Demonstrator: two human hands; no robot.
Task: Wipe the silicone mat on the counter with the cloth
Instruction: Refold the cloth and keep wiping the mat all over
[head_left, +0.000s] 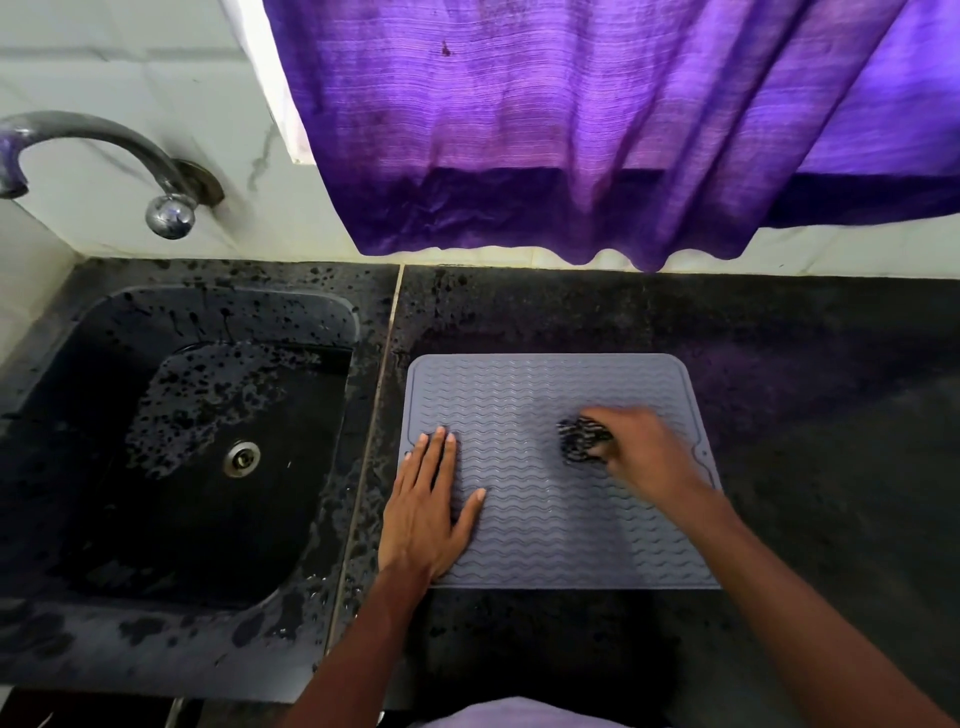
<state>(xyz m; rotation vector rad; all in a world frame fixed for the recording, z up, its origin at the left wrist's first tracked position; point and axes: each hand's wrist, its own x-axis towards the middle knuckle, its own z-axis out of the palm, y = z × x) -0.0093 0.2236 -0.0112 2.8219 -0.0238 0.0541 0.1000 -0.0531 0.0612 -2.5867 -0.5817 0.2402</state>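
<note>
A grey silicone mat (530, 395) with wavy ridges lies flat on the black counter (805, 415), right of the sink. My left hand (428, 509) presses flat on the mat's left part, fingers straight and pointing away from me. My right hand (644, 452) grips a bunched dark patterned cloth (582, 440) against the mat's right half; the hand and cloth are motion-blurred. Most of the cloth is hidden under my fingers.
A black sink (197, 441) with a metal drain sits to the left, its rim speckled with water. A metal tap (104, 156) juts from the tiled wall. A purple curtain (597, 130) hangs over the counter's back edge.
</note>
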